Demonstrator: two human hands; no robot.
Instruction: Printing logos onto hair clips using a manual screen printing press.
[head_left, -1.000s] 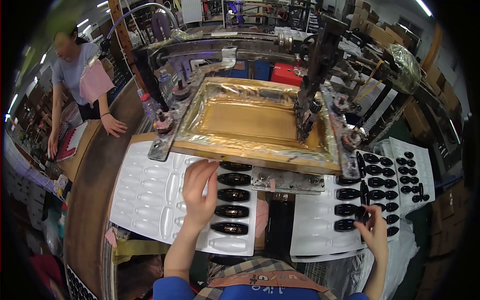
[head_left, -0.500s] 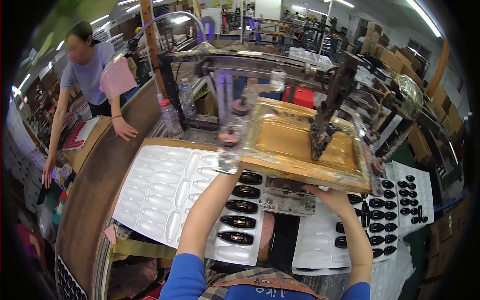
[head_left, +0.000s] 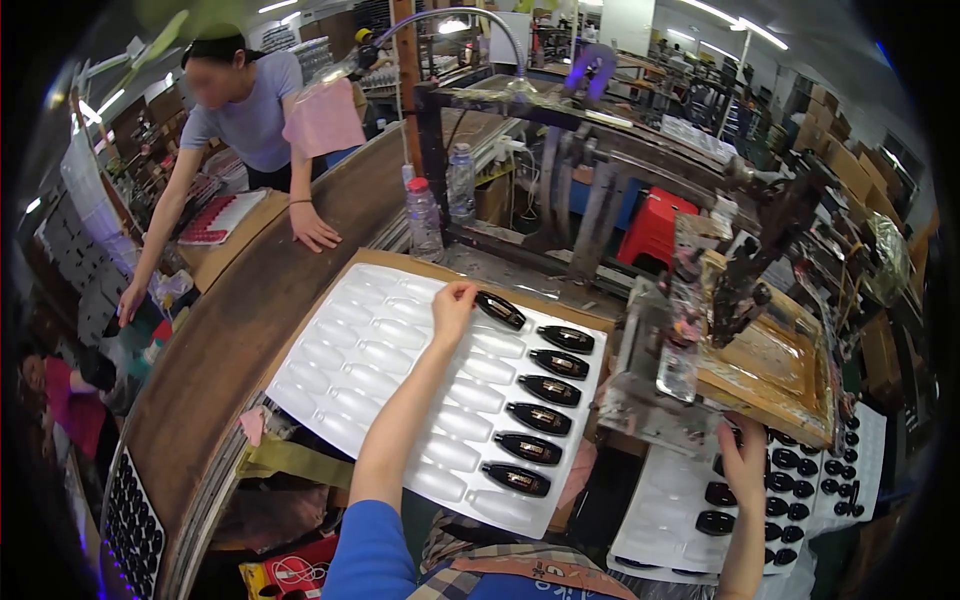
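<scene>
My left hand (head_left: 455, 310) pinches the end of a glossy black bottle-shaped piece (head_left: 499, 310) with gold print. It holds the piece over the upper part of a white molded tray (head_left: 345, 405). Several like printed pieces lie in a column along the tray's right side; its other visible hollows hold none. My right hand (head_left: 742, 462) is over a second white tray (head_left: 655, 500), its fingers closed around a small black piece (head_left: 736, 436), partly hidden. Black pieces lie in rows around that hand. Just above it sits the printing machine's gold-coloured screen frame (head_left: 765, 370).
The machine's metal beam (head_left: 600, 130) spans behind the trays. Plastic bottles (head_left: 424, 215) stand by its post. A brown curved bench (head_left: 240, 330) runs along the left, where a co-worker (head_left: 245, 110) leans with both arms out. A red stool (head_left: 655, 225) is behind the machine.
My left hand has gone from under the screen frame to the left tray, carrying a printed black piece. The right hand has moved down to the right tray. My view has turned left.
</scene>
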